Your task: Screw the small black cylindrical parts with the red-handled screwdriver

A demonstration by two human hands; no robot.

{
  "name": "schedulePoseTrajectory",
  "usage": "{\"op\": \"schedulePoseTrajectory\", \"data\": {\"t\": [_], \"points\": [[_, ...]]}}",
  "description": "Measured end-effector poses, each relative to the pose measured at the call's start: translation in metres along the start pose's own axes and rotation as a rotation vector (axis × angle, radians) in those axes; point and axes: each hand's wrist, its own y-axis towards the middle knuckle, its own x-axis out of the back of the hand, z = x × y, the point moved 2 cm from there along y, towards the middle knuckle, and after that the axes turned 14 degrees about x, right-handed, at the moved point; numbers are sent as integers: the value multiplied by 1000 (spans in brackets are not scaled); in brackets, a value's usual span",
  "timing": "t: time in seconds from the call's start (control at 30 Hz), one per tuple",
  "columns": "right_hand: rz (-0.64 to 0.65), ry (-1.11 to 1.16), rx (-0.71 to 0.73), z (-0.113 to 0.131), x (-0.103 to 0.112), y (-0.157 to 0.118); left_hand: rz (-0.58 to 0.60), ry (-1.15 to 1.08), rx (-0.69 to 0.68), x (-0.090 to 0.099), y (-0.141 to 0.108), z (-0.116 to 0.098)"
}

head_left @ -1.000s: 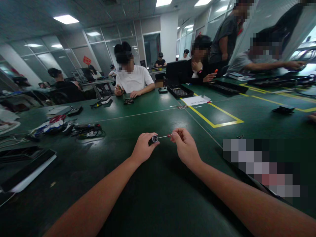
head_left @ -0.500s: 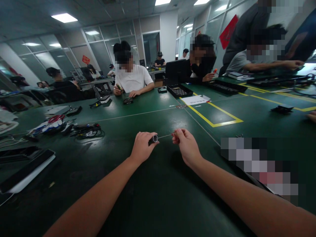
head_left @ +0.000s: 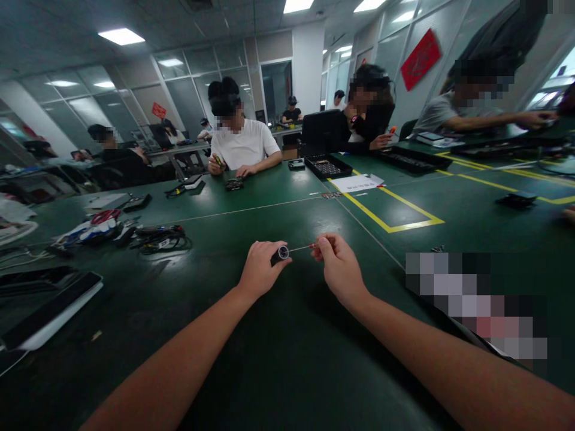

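I am seeing the small dark cylinder (head_left: 281, 253) in my left hand (head_left: 262, 266), over the green surface (head_left: 278, 359), and I am judging it light, rigid and possibly slippery, best held by its side wall, clear of the pale open rim. That hand is gripping the wall between thumb and curled fingers, while my right hand (head_left: 338, 262) is pinching the red end of a thin rod (head_left: 299, 248), probably stiff, though I am not making out whether its tip is sitting inside the opening. Farther out, a cable bundle (head_left: 164, 239) is lying to the left.
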Motion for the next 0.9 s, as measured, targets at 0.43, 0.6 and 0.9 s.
{"op": "schedulePoseTrajectory", "data": {"t": [0.43,0.6,0.9], "points": [[71,-130,49,7,3,-2,49,13,-17,-2,-2,-1],[111,-192,103,11,3,-5,46,-3,-18,-2,-2,1],[147,-129,50,10,3,-6,27,-17,-10,-2,-2,3]]}}
